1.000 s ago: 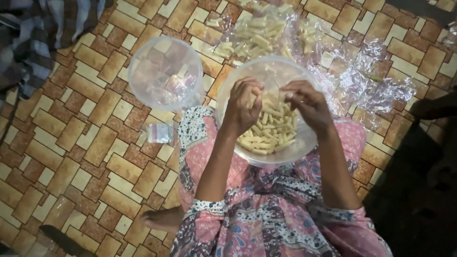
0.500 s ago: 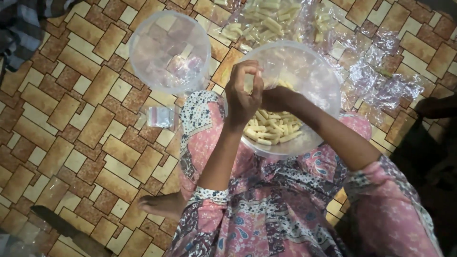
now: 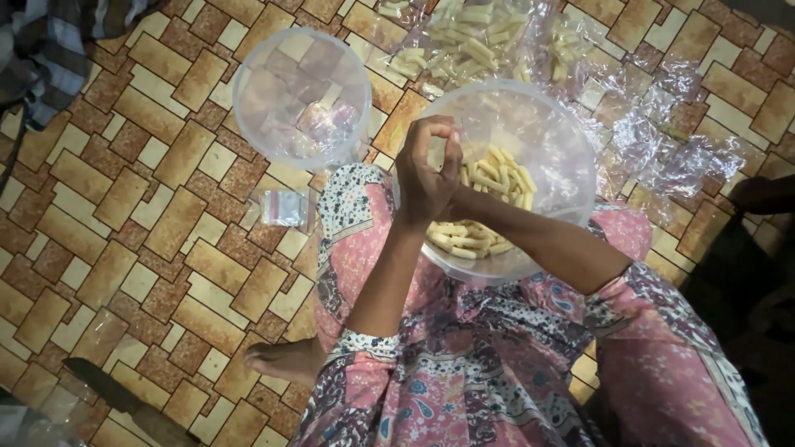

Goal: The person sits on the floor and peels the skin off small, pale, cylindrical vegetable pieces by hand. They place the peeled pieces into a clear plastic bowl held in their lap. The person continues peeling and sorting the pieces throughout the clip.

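A clear plastic bowl (image 3: 571, 149) rests on my lap, partly filled with pale snack sticks (image 3: 476, 236). My left hand (image 3: 426, 178) hovers over the bowl's near left side. Its fingers are curled into a ring around something pale and small, seemingly a clear bag. My right forearm reaches in from the right. My right hand (image 3: 470, 201) is tucked under and behind the left hand, almost wholly hidden, so I cannot see what it does.
A second clear bowl (image 3: 248, 91) holding small packets stands on the patterned tile floor to the left. A small clear packet (image 3: 283, 207) lies beside my knee. Clear plastic bags of snack sticks (image 3: 472, 41) and crumpled wrap (image 3: 662, 141) lie beyond. A knife (image 3: 108, 389) lies near left.
My hands, apart over the bowl a second ago, have come together. The left hand has lifted and curled shut, and the right hand has slid beneath it.
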